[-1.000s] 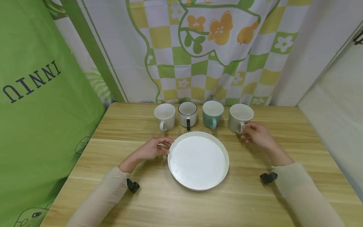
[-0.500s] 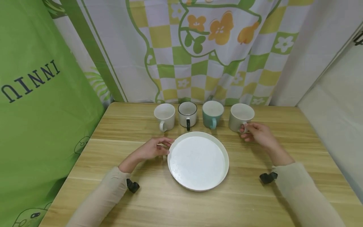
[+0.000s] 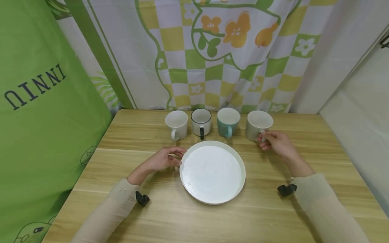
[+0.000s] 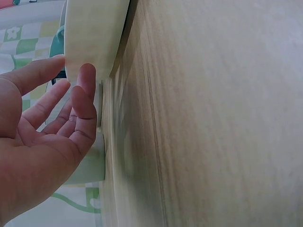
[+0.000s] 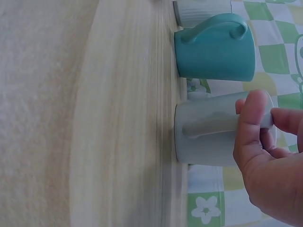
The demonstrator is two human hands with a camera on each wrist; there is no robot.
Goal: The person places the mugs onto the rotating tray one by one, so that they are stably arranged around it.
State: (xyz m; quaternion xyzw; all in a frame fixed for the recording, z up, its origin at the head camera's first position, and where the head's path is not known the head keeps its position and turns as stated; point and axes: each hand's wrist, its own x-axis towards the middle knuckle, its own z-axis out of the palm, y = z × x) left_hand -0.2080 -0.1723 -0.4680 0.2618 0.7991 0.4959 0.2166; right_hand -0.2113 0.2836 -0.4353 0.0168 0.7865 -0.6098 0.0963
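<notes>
In the head view, my right hand (image 3: 278,145) pinches the handle of the off-white mug (image 3: 254,129) at the right end of a row. The right wrist view shows its thumb and fingers around the upper part of that mug handle (image 5: 208,126), with the mug upright on the table. My left hand (image 3: 164,158) is at the left rim of a round white tray (image 3: 212,200), fingers loosely bent. Seen from the left wrist, its fingertips (image 4: 86,73) meet the side wall of the tray, which has nothing on it.
Left of the gripped mug stand a teal mug (image 3: 226,130), a white mug with a black rim and handle (image 3: 199,127) and a plain white mug (image 3: 180,130). A patterned curtain (image 3: 209,77) hangs right behind the wooden table (image 3: 152,216); green cloth (image 3: 54,135) covers the left side.
The off-white mug has shifted very slightly right and its handle has turned a little to the right in my right hand. My left hand and the tray have stayed put.
</notes>
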